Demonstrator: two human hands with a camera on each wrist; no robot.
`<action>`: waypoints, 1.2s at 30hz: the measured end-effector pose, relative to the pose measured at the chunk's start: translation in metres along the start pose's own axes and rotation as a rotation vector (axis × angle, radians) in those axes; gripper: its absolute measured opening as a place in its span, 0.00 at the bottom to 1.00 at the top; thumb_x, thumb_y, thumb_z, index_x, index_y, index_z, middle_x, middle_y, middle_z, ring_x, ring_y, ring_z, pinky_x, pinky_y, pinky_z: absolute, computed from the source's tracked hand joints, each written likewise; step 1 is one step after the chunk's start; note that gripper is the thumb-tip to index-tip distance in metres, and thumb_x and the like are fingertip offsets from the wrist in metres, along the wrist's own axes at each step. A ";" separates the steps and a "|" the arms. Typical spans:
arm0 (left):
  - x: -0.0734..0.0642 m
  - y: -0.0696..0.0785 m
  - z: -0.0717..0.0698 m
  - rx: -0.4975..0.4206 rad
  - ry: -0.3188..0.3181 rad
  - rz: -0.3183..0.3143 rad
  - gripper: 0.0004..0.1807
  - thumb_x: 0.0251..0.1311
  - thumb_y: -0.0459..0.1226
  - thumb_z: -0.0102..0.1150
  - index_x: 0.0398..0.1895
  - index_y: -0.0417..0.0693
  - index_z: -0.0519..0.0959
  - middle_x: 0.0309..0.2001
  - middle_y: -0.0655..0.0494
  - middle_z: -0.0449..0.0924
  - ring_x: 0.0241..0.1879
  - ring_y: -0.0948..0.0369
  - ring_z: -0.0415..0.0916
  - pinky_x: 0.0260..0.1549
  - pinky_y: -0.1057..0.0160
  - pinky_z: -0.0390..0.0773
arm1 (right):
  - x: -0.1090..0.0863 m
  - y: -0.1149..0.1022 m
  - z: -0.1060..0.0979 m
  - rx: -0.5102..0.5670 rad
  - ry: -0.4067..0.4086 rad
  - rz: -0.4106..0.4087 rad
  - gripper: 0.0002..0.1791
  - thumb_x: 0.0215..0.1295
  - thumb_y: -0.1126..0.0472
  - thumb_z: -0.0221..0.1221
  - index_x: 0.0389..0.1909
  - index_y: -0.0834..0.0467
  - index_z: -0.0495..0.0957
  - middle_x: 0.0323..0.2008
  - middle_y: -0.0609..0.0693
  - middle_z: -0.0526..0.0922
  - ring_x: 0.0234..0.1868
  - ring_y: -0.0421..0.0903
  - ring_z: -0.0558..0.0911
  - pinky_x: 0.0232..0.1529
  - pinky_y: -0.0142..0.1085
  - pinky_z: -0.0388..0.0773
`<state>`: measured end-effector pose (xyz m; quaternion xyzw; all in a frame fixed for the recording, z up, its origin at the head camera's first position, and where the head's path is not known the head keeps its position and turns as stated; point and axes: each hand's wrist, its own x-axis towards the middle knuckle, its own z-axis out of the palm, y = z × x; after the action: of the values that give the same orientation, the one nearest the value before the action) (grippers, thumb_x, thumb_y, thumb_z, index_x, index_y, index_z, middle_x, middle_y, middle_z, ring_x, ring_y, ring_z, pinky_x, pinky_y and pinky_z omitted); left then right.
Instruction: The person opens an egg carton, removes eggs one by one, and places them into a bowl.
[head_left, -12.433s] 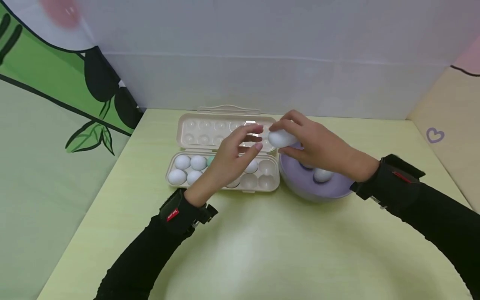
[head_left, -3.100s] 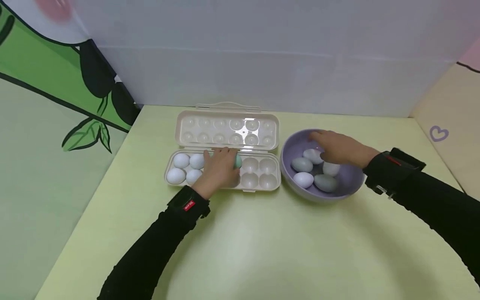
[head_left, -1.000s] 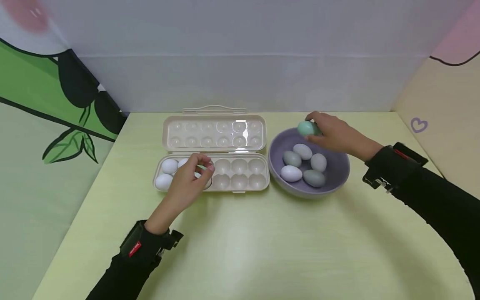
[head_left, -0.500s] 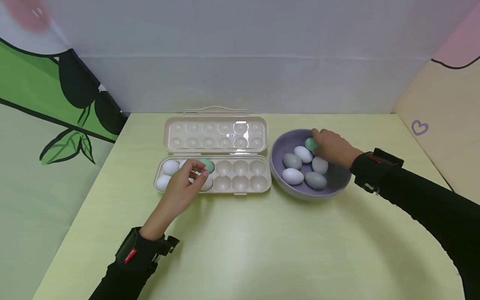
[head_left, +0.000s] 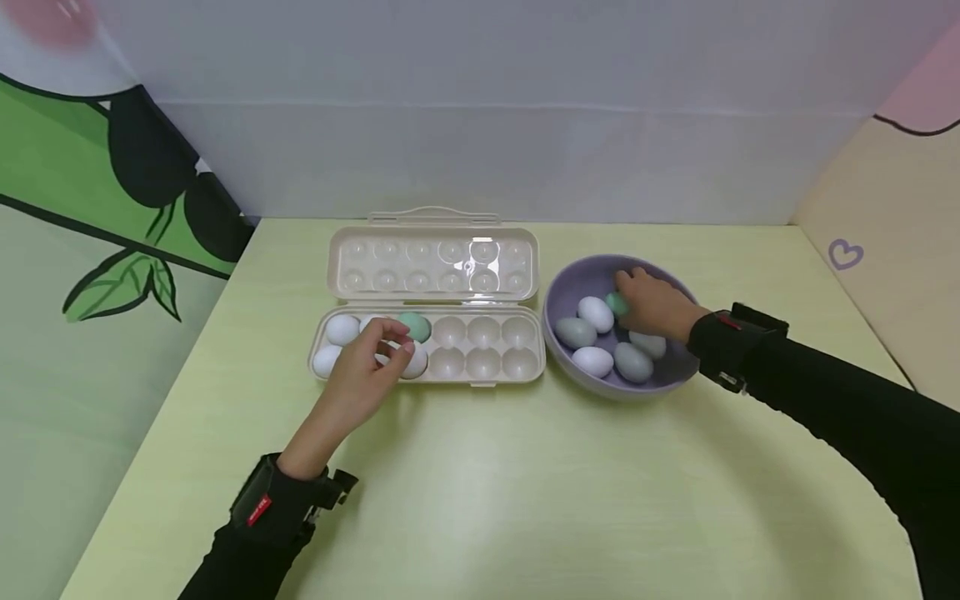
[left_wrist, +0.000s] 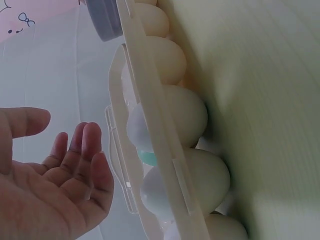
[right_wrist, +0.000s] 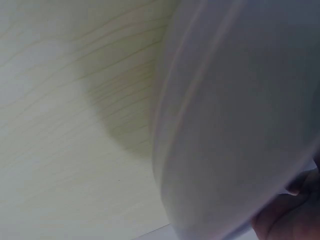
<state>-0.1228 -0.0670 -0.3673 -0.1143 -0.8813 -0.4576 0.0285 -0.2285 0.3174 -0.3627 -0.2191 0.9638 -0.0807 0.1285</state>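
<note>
My right hand (head_left: 654, 305) reaches down inside the purple bowl (head_left: 553, 350), its fingertips on a green egg (head_left: 617, 303) that is partly covered by the hand. White eggs (head_left: 592, 362) and grey eggs (head_left: 633, 362) lie around it. Over the left part of the open egg carton (head_left: 483, 385) hovers my left hand (head_left: 358, 379). In the left wrist view its fingers (left_wrist: 90, 140) are loosely bent with nothing between them. White eggs (head_left: 342, 330) and one green egg (head_left: 414, 327) sit in the carton's left half, some hidden behind the left hand.
The carton's transparent lid (head_left: 433, 265) lies folded back toward the wall. Empty cups (head_left: 482, 333) fill the carton's right half, close beside the bowl. A pale wooden table (head_left: 525, 492) extends in front, with a grey-white wall (head_left: 495, 158) behind.
My right hand has lowered the green egg from above the rim into the bowl. My left hand has drawn back from the carton's middle since three seconds ago. Fewer eggs sit in the carton.
</note>
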 end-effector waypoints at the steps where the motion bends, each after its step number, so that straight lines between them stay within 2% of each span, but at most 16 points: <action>1: 0.000 -0.001 -0.001 0.003 0.007 0.001 0.13 0.61 0.38 0.48 0.46 0.42 0.68 0.41 0.52 0.74 0.38 0.58 0.71 0.34 0.57 0.72 | 0.001 0.001 0.000 -0.003 0.003 0.002 0.19 0.52 0.64 0.56 0.41 0.65 0.60 0.36 0.61 0.64 0.34 0.54 0.67 0.31 0.46 0.68; 7: -0.003 -0.006 0.000 0.017 0.014 -0.011 0.11 0.60 0.35 0.49 0.45 0.41 0.68 0.39 0.53 0.75 0.38 0.58 0.71 0.33 0.58 0.71 | 0.001 0.003 0.003 0.007 -0.008 -0.010 0.23 0.52 0.59 0.59 0.42 0.67 0.60 0.35 0.62 0.66 0.34 0.54 0.68 0.33 0.47 0.68; 10: -0.002 -0.008 0.000 0.062 0.008 0.000 0.12 0.59 0.36 0.51 0.45 0.40 0.68 0.40 0.50 0.74 0.40 0.56 0.71 0.35 0.56 0.71 | -0.002 0.005 -0.004 0.013 -0.019 -0.006 0.28 0.53 0.56 0.60 0.47 0.68 0.60 0.40 0.64 0.67 0.39 0.56 0.70 0.38 0.48 0.70; 13: 0.001 -0.010 -0.002 0.152 0.001 -0.003 0.14 0.58 0.37 0.54 0.45 0.40 0.69 0.43 0.47 0.73 0.44 0.53 0.69 0.40 0.53 0.70 | -0.006 0.006 -0.022 0.039 -0.015 0.012 0.30 0.55 0.55 0.59 0.52 0.68 0.60 0.45 0.66 0.68 0.44 0.58 0.71 0.42 0.51 0.70; 16: 0.005 -0.011 -0.005 0.262 -0.040 -0.008 0.18 0.56 0.38 0.56 0.47 0.39 0.69 0.46 0.45 0.72 0.47 0.49 0.66 0.45 0.50 0.68 | -0.014 0.002 -0.046 0.071 0.011 0.029 0.29 0.57 0.55 0.57 0.54 0.65 0.60 0.48 0.64 0.68 0.46 0.58 0.71 0.43 0.52 0.69; 20: 0.012 -0.014 -0.003 0.406 -0.115 0.012 0.22 0.52 0.39 0.59 0.49 0.37 0.69 0.47 0.43 0.70 0.47 0.45 0.63 0.43 0.49 0.69 | -0.025 -0.006 -0.074 0.109 0.060 0.033 0.27 0.59 0.54 0.54 0.56 0.61 0.59 0.48 0.62 0.68 0.45 0.57 0.71 0.42 0.51 0.69; 24: 0.016 -0.015 0.003 0.498 -0.140 0.026 0.25 0.49 0.40 0.63 0.49 0.38 0.70 0.47 0.43 0.70 0.44 0.46 0.64 0.40 0.49 0.69 | -0.032 -0.014 -0.088 0.131 0.092 0.029 0.26 0.61 0.54 0.53 0.57 0.59 0.59 0.49 0.60 0.69 0.41 0.54 0.73 0.39 0.48 0.70; 28: 0.022 -0.013 0.010 0.606 -0.137 0.022 0.26 0.48 0.45 0.64 0.47 0.40 0.71 0.43 0.45 0.72 0.43 0.47 0.66 0.38 0.47 0.67 | -0.035 -0.020 -0.089 0.152 0.102 0.021 0.24 0.61 0.55 0.52 0.56 0.58 0.60 0.48 0.59 0.69 0.38 0.52 0.74 0.37 0.46 0.71; 32: 0.026 -0.011 0.017 0.726 -0.126 0.023 0.23 0.48 0.47 0.63 0.40 0.40 0.72 0.35 0.47 0.72 0.37 0.49 0.68 0.34 0.49 0.65 | -0.037 -0.022 -0.079 0.157 0.098 0.013 0.21 0.61 0.57 0.53 0.54 0.58 0.62 0.47 0.59 0.71 0.36 0.51 0.74 0.35 0.45 0.70; 36: 0.028 -0.012 0.021 0.752 -0.098 0.035 0.21 0.46 0.45 0.66 0.35 0.39 0.71 0.31 0.48 0.74 0.32 0.50 0.71 0.32 0.50 0.64 | -0.040 -0.022 -0.067 0.156 0.096 -0.018 0.20 0.60 0.58 0.53 0.53 0.58 0.64 0.44 0.58 0.72 0.37 0.50 0.73 0.35 0.45 0.70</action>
<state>-0.1512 -0.0516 -0.3850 -0.1324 -0.9860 -0.0955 0.0342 -0.2039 0.3219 -0.2861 -0.2130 0.9576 -0.1672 0.0983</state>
